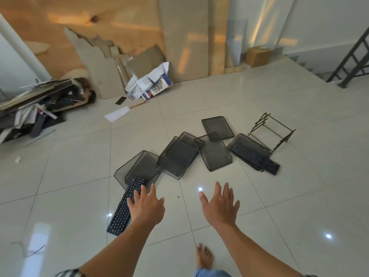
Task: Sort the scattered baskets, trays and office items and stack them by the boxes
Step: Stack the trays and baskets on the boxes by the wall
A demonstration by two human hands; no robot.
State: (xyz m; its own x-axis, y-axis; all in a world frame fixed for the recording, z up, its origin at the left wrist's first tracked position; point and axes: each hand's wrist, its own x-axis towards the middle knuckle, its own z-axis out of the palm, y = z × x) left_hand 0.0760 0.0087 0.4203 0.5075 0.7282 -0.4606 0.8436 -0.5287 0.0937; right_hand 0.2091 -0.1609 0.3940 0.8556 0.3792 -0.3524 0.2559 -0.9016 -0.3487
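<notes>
Several black mesh trays lie scattered on the tiled floor: a basket point(137, 166) on its side, stacked trays point(176, 156), another tray point(216, 154), a far tray point(217, 126) and a tray point(247, 144) under a keyboard point(255, 158). A wire rack point(271, 130) lies tipped at the right. A second black keyboard point(124, 206) lies partly in the basket. My left hand point(147, 206) hovers over that keyboard, fingers spread, holding nothing. My right hand point(220, 204) is spread above bare floor, empty.
Flattened cardboard point(103, 76) and a torn box with papers point(151, 84) lean on the far wall. A pile of boards and junk point(40, 104) fills the left. A brown box point(257, 55) sits far right near a stair railing point(351, 56). My bare foot point(203, 256) is below.
</notes>
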